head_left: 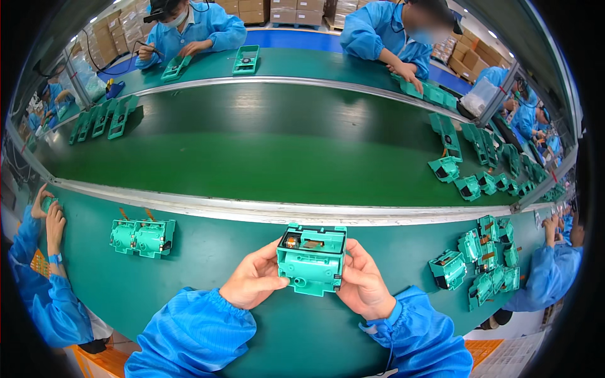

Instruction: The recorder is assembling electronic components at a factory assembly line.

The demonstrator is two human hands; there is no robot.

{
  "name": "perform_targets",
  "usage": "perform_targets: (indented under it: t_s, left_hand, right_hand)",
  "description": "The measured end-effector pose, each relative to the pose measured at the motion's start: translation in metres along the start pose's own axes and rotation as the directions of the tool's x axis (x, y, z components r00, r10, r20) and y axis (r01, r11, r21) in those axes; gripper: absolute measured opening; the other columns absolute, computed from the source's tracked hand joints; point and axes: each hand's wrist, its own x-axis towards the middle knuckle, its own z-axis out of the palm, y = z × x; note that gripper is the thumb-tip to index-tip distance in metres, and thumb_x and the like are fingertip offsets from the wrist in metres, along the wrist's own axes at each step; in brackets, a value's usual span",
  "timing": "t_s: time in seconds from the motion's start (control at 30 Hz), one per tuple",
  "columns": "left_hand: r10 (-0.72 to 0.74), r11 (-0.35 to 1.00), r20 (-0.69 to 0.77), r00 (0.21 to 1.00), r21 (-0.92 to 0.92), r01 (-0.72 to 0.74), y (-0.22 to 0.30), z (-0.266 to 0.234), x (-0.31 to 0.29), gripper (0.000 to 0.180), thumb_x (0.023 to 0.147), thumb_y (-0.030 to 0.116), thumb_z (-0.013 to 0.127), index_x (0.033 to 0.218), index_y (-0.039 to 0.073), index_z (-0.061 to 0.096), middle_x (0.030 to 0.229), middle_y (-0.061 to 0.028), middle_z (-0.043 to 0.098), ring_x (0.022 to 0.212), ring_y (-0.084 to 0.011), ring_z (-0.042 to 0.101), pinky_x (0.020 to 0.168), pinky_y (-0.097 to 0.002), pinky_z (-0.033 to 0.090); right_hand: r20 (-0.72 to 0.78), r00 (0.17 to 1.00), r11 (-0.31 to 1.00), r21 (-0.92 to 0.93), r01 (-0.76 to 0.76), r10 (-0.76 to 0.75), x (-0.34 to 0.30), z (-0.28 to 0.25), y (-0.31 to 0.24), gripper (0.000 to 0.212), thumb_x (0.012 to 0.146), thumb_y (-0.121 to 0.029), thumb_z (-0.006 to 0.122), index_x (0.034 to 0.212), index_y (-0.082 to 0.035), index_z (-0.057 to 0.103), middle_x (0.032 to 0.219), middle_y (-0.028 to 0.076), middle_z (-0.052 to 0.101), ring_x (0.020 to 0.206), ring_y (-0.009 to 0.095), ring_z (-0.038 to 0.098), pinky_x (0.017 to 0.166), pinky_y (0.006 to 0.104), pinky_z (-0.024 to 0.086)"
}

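Note:
Between my two hands I hold a teal plastic housing (pixel 310 268) above the green bench, tilted so that its top opening shows. Inside the opening are a coppery round part at the left and a flat orange-brown strip. My left hand (pixel 253 275) grips the left side, thumb along the lower front. On the opposite side my right hand (pixel 367 281) pinches the right edge, with the thumb near a small dark part. Both forearms are in blue sleeves. The undersides of the fingers are partly hidden by the housing.
Two similar housings (pixel 142 237) stand at the left; several more (pixel 485 258) cluster at the right. A pale rail (pixel 252 210) separates my bench from the dark green conveyor (pixel 271 145), which carries teal parts at both ends. Co-workers in blue sit opposite and at both sides.

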Motion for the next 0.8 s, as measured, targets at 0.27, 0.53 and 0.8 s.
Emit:
perform_targets:
  t_s: [0.27, 0.53, 0.8]
  left_hand:
    - [-0.104, 0.994, -0.071, 0.992, -0.046, 0.101, 0.002, 0.003, 0.005, 0.059, 0.079, 0.003, 0.053, 0.13, -0.002, 0.025, 0.127, -0.0103, 0.038, 0.118, -0.0202, 0.036, 0.097, -0.0352, 0.03]
    - [-0.019, 0.995, -0.083, 0.996, 0.097, 0.027, -0.003, 0.013, 0.006, 0.09, 0.069, 0.006, 0.068, 0.134, 0.001, 0.007, 0.133, -0.0136, 0.024, 0.122, -0.0228, 0.027, 0.097, -0.0381, 0.029]
    - [0.069, 0.989, -0.084, 0.994, 0.135, -0.057, -0.005, 0.015, 0.005, 0.096, 0.063, -0.001, 0.07, 0.135, 0.003, 0.006, 0.132, -0.0129, 0.024, 0.123, -0.0228, 0.025, 0.1, -0.0398, 0.026]
  right_hand:
    - [-0.069, 0.978, 0.952, -0.249, 0.175, -0.198, -0.003, 0.01, 0.004, 0.036, 0.082, 0.0, 0.052, 0.115, 0.0, 0.039, 0.093, 0.011, 0.06, 0.085, 0.015, 0.057, 0.075, 0.0281, 0.046]
    - [-0.045, 0.961, 0.856, -0.467, 0.222, -0.273, -0.01, 0.021, 0.012, 0.035, 0.083, 0.001, 0.05, 0.116, 0.005, 0.037, 0.096, 0.017, 0.059, 0.085, 0.018, 0.059, 0.071, 0.0274, 0.051]
    - [0.025, 0.955, 0.842, -0.465, 0.273, -0.296, -0.012, 0.017, 0.016, 0.034, 0.083, 0.001, 0.049, 0.116, 0.006, 0.039, 0.096, 0.017, 0.059, 0.086, 0.016, 0.057, 0.071, 0.0276, 0.05]
